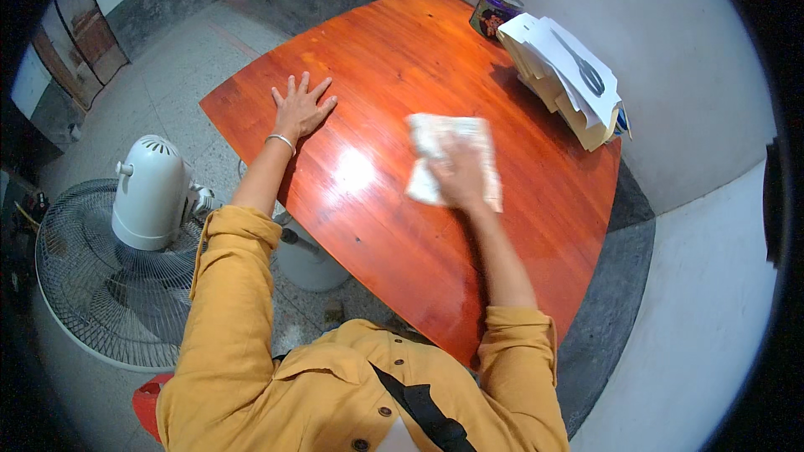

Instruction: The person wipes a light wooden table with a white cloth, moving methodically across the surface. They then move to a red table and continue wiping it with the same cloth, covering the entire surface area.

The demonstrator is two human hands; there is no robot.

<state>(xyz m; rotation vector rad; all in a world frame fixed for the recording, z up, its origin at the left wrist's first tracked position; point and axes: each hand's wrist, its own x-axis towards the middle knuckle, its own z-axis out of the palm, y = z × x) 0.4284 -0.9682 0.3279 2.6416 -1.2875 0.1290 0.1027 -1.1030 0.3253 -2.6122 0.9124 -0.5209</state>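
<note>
A glossy orange-brown wooden table (377,226) spreads out in front of me. My left hand (301,109) lies flat near its left edge, fingers spread and holding nothing, a pale bangle at the wrist. Right of the table's middle, my right hand (461,172) presses down on a white cloth (425,184) and holds it against the wood. Motion smears this hand and the cloth, so the separate fingers are hard to make out. The cloth is laid out roughly square, its edges showing all round the hand.
On the table's far right stand a stack of papers and folders (548,84) with scissors (586,74) on top, and a dark round tin (494,12). A floor fan (151,192) stands to my left. White walls (687,59) border the table's far right side.
</note>
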